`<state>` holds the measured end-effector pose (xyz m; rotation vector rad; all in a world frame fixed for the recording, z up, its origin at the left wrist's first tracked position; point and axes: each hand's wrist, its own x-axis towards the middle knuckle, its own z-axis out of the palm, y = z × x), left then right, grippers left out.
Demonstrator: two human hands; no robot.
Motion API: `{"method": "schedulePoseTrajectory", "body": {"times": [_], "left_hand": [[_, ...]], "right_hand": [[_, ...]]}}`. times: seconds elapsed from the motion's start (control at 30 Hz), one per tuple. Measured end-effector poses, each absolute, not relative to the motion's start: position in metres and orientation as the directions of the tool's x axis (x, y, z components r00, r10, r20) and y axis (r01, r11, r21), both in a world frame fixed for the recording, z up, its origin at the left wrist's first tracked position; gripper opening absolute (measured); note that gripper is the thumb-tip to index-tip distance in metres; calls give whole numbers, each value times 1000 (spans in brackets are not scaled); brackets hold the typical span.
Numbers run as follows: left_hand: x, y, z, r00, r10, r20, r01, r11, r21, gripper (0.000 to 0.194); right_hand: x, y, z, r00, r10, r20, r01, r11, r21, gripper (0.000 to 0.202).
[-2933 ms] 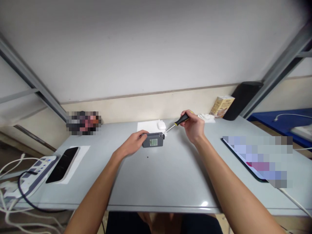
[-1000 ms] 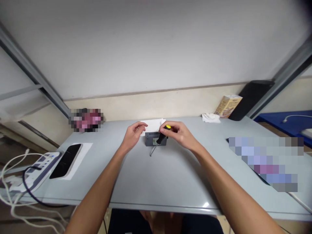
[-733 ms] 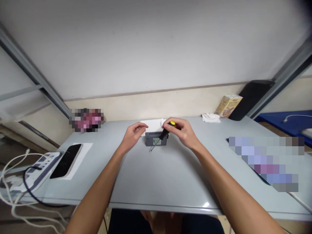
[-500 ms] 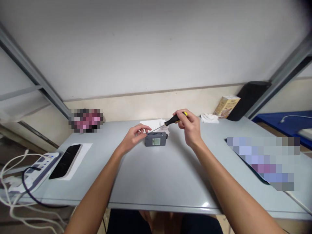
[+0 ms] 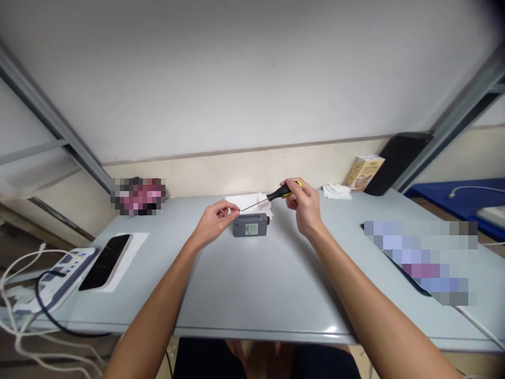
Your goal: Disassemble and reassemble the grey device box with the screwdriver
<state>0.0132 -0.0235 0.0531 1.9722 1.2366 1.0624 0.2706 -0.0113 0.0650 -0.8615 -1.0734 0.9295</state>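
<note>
My right hand is wrapped round the black and yellow handle of a screwdriver. Its thin shaft slants down to the left, above a small grey metal box. The box stands on the table with a row of vent slots along its top and a pale label on its front. At the screwdriver's tip, the thumb and fingertips of my left hand are pinched together just over the box's upper left corner. Whatever they pinch is too small to make out.
White paper lies behind the box. To the left are a phone on a white sheet and a power strip with cables. A crumpled tissue, a yellow carton and a black cylinder stand at the back right.
The screwdriver's tip has lifted off the box's top, and its shaft lies flatter. My left fingertips have closed together at the tip and risen slightly from the box.
</note>
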Motion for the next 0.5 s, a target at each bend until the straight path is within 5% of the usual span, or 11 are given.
{"method": "schedulePoseTrajectory", "body": {"times": [0.5], "left_hand": [[10, -24, 55, 336, 886, 319, 422, -444, 790, 34]], "right_hand": [[268, -14, 65, 160, 928, 336, -191, 363, -912, 31]]}}
